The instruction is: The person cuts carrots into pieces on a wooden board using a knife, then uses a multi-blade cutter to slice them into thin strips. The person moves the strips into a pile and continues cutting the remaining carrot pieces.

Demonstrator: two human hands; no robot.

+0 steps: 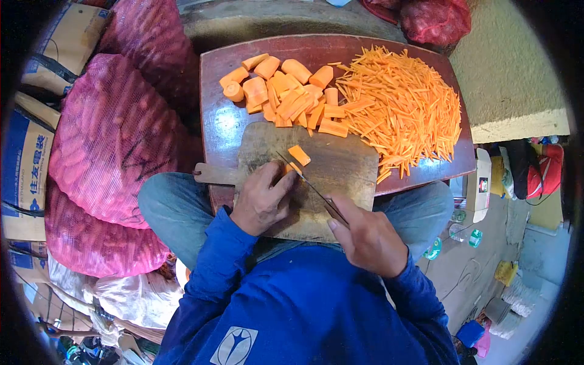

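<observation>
My right hand point(370, 234) is closed round the handle of a knife point(316, 191), whose blade slants up and left across a wooden cutting board point(340, 164). My left hand point(265, 198) has its fingers curled over a carrot piece point(293, 169) beside the blade; only the end of that piece shows. Just past the blade lies a carrot slice point(299, 155) on the board. Behind the board, carrot chunks and slabs point(295, 91) are heaped at the left. A large pile of carrot sticks point(404, 103) covers the right side.
A dark red table point(213, 67) holds the board and carrots between my knees. Pink mesh sacks point(112, 143) of carrots stack up at my left, next to cardboard boxes point(27, 158). Another red mesh sack point(435, 21) sits at the back right. Plastic bottles point(465, 236) lie on the right floor.
</observation>
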